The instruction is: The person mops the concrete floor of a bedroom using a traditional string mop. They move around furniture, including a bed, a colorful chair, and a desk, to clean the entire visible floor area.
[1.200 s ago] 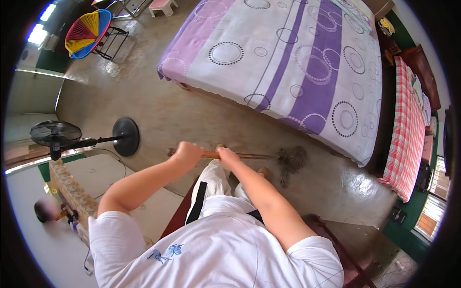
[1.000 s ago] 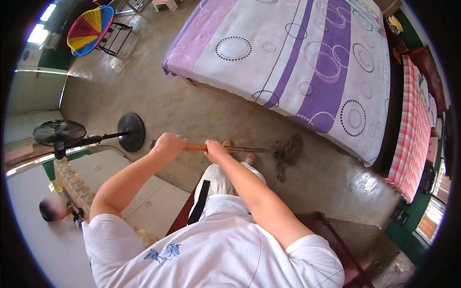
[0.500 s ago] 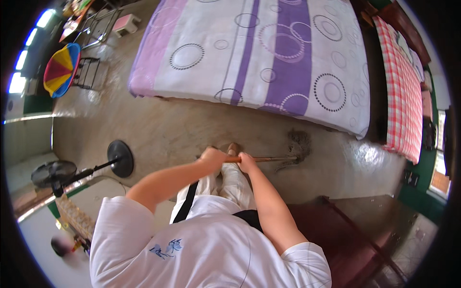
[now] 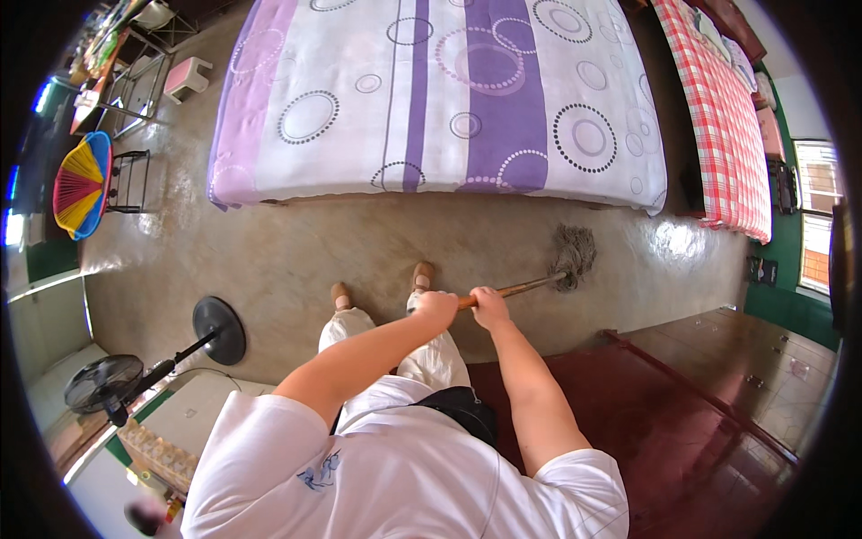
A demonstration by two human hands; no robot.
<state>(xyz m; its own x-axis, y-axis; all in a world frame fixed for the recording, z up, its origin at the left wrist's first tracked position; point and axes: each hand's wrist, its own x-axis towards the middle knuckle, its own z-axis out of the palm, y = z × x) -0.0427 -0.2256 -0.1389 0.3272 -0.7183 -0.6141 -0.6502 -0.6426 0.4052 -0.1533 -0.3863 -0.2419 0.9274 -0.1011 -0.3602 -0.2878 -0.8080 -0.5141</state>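
Both my hands grip the wooden handle of a string mop [image 4: 575, 251]. My left hand [image 4: 437, 309] is closed round the upper end of the handle, in front of my body. My right hand [image 4: 489, 307] is wrapped round it a little farther along, just right of the left. From there the handle slants away to the right. Its grey, stringy head lies spread on the smooth floor [image 4: 287, 238], near the foot of a bed [image 4: 359, 171] with a white and purple cover.
At the left stands a black pedestal fan [image 4: 218, 330]. Farther off are a round multicoloured chair [image 4: 83, 186] and a pink-topped stool [image 4: 187, 79]. A bed with a red checked cover [image 4: 718, 117] is at the right. Dark red furniture [image 4: 593, 422] lies near my right side.
The mop head has moved slightly right and away from me, and my hands have shifted right with the handle. My view has turned a little, and my feet show farther apart.
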